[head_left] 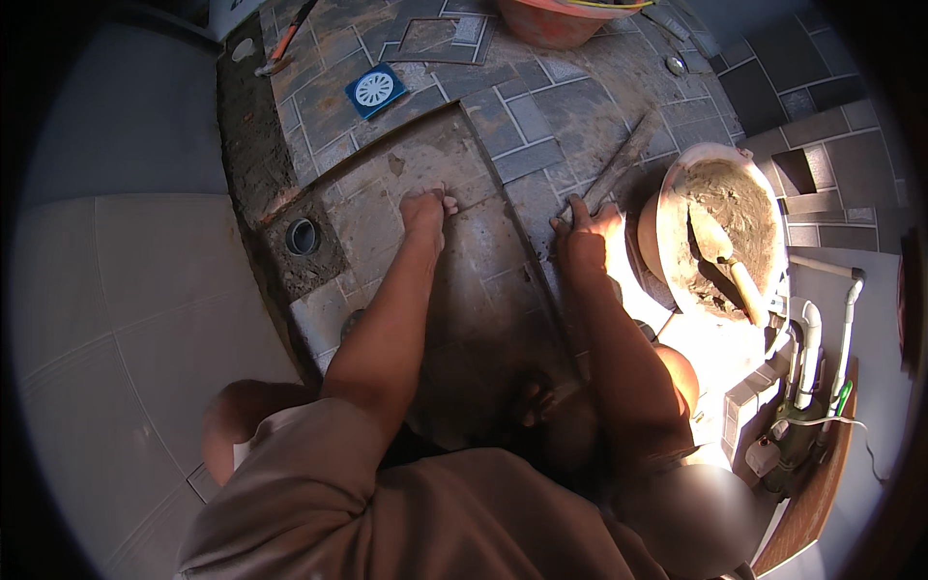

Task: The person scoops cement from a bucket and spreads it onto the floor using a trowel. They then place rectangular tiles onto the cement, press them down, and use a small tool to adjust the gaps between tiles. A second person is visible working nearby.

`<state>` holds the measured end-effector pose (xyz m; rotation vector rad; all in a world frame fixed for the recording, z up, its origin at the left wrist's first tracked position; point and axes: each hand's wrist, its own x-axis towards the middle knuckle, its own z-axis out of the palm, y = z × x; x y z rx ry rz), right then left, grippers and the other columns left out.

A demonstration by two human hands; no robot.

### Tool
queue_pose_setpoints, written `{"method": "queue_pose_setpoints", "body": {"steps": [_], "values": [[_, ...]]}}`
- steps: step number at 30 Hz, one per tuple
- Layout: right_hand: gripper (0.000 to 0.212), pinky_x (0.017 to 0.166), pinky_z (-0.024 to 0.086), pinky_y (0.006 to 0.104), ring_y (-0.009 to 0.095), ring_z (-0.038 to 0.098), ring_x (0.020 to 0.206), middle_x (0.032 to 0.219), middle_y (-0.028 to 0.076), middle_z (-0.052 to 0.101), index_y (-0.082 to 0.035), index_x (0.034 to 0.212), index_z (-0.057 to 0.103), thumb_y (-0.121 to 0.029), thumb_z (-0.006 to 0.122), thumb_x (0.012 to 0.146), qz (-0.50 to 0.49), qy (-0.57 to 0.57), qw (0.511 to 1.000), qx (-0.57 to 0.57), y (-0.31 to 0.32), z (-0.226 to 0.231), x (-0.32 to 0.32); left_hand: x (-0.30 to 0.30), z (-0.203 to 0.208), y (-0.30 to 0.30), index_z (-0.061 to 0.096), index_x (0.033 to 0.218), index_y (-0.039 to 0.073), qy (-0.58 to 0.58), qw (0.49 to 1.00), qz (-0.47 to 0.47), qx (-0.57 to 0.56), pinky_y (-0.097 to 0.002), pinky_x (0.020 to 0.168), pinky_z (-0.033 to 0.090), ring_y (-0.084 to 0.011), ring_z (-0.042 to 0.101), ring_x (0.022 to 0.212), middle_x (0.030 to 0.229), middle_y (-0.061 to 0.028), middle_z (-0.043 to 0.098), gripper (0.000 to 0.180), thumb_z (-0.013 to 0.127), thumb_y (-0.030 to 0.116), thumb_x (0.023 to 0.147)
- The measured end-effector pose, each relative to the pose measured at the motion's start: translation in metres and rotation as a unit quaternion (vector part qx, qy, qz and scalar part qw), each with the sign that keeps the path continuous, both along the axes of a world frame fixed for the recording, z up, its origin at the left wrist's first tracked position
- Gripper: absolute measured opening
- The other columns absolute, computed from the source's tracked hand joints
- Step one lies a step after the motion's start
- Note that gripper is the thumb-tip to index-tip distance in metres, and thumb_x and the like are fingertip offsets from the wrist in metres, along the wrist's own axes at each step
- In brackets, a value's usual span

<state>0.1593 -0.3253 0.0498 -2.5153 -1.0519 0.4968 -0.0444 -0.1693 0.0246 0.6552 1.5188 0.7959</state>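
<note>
My left hand [425, 210] rests over a large patterned tile panel [493, 232] with its fingers curled in; what they hold, if anything, is hidden. To the right, just past the panel's dark edge, my right hand [586, 242] is closed at the near end of a mortar-stained wooden strip [623, 159], which slants away over the floor. Beside my right forearm stands a bucket [655, 232] of wet grey mortar [742, 198]. A trowel [710, 235] with a pale handle lies in the mortar.
Left of the panel, a grey pipe opening [302, 236] sits in rough mortar. A blue square floor drain [375, 90] lies beyond it. Farther back are a hammer [280, 48], a square-cut tile frame [430, 39] and a red basin [551, 27]. White pipes [810, 353] stand at right.
</note>
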Motion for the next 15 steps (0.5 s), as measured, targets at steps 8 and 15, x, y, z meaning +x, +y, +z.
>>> {"method": "queue_pose_setpoints", "body": {"steps": [8,15], "values": [[0.054,0.101,0.048,0.0533,0.042,0.054,0.115,0.125,0.024,0.052,-0.029,0.138,0.072,-0.040,0.085,0.086,-0.154,-0.105,0.979,0.084,0.030,-0.069,0.048,-0.022,0.071,-0.063,0.060,0.115,-0.002,-0.040,0.996,0.066,-0.035,-0.0351,0.072,0.061,-0.0246,0.069,0.077,0.088,-0.0119,0.066,0.015,0.053,0.011,0.109],[0.063,0.104,0.044,0.0576,0.045,0.051,0.121,0.132,0.027,0.049,-0.030,0.147,0.061,-0.044,0.079,0.089,-0.125,-0.156,0.975,-0.096,0.063,-0.032,0.031,-0.021,0.216,-0.110,0.049,0.147,-0.005,-0.178,0.984,-0.011,-0.020,-0.0415,0.107,0.053,-0.0349,0.072,0.118,0.123,-0.0290,0.073,0.039,0.044,0.003,0.109]]}}
